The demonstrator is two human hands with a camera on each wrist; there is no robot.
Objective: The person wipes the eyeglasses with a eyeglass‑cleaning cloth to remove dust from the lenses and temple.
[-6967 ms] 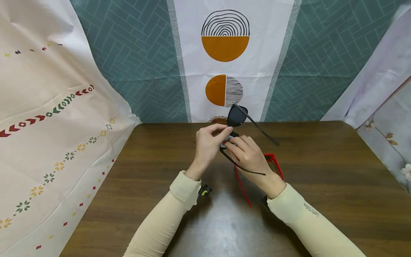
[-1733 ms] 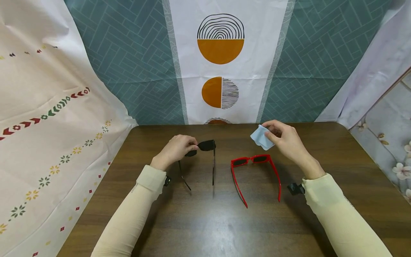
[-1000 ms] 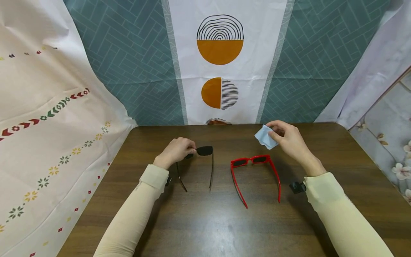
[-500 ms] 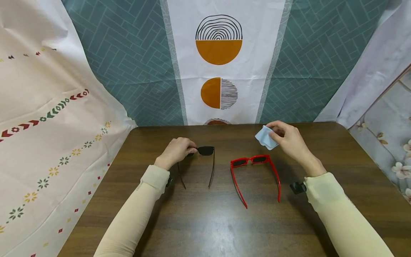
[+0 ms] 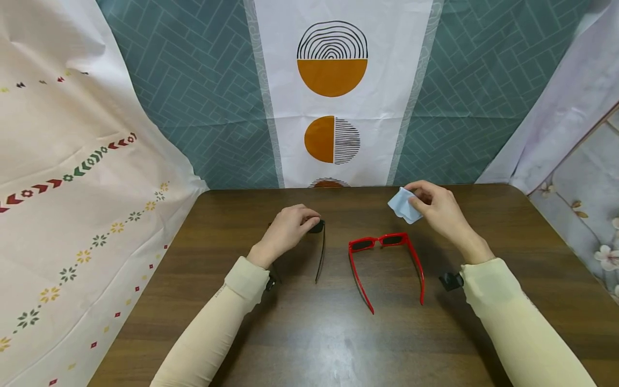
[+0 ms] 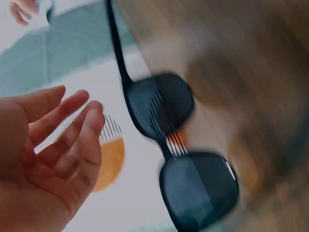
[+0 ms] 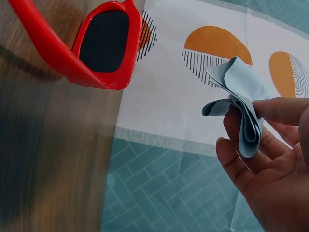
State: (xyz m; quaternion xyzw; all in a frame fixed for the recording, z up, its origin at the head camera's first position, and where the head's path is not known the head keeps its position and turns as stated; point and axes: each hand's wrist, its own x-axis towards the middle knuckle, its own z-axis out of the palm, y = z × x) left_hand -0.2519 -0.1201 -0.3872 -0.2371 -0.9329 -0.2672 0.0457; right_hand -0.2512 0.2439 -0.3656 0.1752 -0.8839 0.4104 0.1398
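Observation:
Black sunglasses [image 5: 317, 227] rest on the table with their temples toward me, partly hidden behind my left hand [image 5: 286, 230] in the head view. In the left wrist view that hand [image 6: 58, 150] has loosely bent fingers and a visible gap from the black lenses [image 6: 198, 186]; it holds nothing. My right hand [image 5: 441, 214] pinches a folded light-blue cleaning cloth [image 5: 404, 206] between thumb and fingers, raised beyond the red sunglasses [image 5: 393, 240]. The right wrist view shows the folds of the cloth [image 7: 244, 87] at the thumb tip.
The red pair stands with temples unfolded on the brown wooden table [image 5: 309, 333], right of the black pair. A patterned cloth backdrop [image 5: 222, 107] hangs behind the table's far edge. Cream fabric [image 5: 96, 215] drapes along the left side.
Earlier both hands held the black sunglasses and cloth together, raised. The black pair then went down on the table at left; my left hand has released it and shifted right. The right hand kept the cloth.

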